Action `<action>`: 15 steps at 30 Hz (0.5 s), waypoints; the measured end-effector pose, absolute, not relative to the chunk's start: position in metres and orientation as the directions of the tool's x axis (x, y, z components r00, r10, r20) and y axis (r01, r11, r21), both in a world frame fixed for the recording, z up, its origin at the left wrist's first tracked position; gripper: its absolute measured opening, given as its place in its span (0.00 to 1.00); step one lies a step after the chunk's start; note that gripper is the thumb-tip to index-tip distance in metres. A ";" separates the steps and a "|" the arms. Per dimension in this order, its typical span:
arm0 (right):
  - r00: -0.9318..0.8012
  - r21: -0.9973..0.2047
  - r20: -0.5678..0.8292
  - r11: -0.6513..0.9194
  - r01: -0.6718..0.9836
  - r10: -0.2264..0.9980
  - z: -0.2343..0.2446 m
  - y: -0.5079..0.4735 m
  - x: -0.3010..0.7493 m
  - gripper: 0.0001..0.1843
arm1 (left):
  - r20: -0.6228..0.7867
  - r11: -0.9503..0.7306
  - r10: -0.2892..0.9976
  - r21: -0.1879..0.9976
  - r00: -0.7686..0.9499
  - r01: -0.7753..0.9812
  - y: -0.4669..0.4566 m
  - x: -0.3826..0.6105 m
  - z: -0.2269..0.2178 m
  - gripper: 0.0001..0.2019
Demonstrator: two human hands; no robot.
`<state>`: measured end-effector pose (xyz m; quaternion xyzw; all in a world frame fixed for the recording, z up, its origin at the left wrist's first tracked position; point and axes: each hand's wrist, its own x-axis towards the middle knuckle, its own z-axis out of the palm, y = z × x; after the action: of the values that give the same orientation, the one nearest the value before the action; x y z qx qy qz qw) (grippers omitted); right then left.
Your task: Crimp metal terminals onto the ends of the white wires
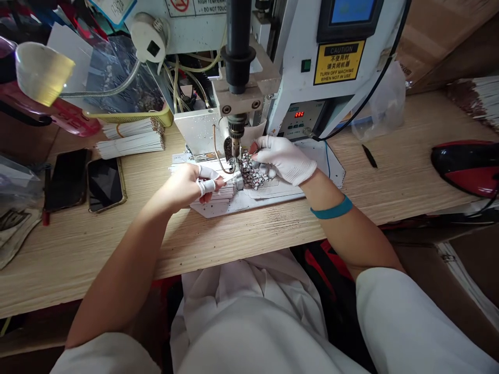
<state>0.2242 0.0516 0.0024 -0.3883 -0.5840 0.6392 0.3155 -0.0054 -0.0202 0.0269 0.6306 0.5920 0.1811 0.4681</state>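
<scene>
White-painted bench machine (300, 67) on a pale wood-grain desk (89, 254) fills the scene, and everything else is placed by it. A white sheet (249, 205) lies flat in front of the machine, below its black press head (236, 127). The left hand (183, 184), fingers wrapped in white, comes in palm-down from the machine's left, closed around a bundle of thin white wires (224, 189). The right hand (283, 158), in a white glove, arches over from the right — fingers pinching a speckled black-and-white tangle (249, 171) just beneath the head — with a teal wristband (331, 208) on that forearm.
</scene>
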 end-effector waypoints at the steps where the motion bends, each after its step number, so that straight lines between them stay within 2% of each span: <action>1: -0.493 -0.993 -0.119 -0.102 0.063 0.862 0.003 0.052 0.226 0.07 | -0.329 0.148 0.916 0.809 0.230 0.568 -0.021 -0.006 0.026 0.17; 4: -0.481 -0.992 -0.067 -0.009 0.123 0.874 0.003 0.055 0.232 0.07 | -0.319 0.126 0.917 0.801 0.240 0.585 -0.025 -0.006 0.024 0.16; 7: -0.523 -0.953 0.004 0.162 0.257 0.852 0.005 0.057 0.242 0.07 | -0.295 -0.002 0.896 0.745 0.332 0.667 -0.034 -0.002 0.024 0.16; 11: -0.644 -0.806 -0.006 0.378 0.455 0.765 0.009 0.057 0.252 0.07 | -0.244 -0.174 0.902 0.550 0.357 0.817 -0.045 0.003 0.025 0.14; 15: -0.730 -0.683 -0.017 0.526 0.508 0.683 0.008 0.055 0.252 0.05 | -0.180 -0.206 0.948 0.281 0.262 0.937 -0.045 -0.001 0.021 0.14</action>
<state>0.2520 0.0547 0.0076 -0.3447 -0.8640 0.3441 0.1275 -0.0011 -0.0447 0.0208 0.7763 0.6072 0.0162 0.1686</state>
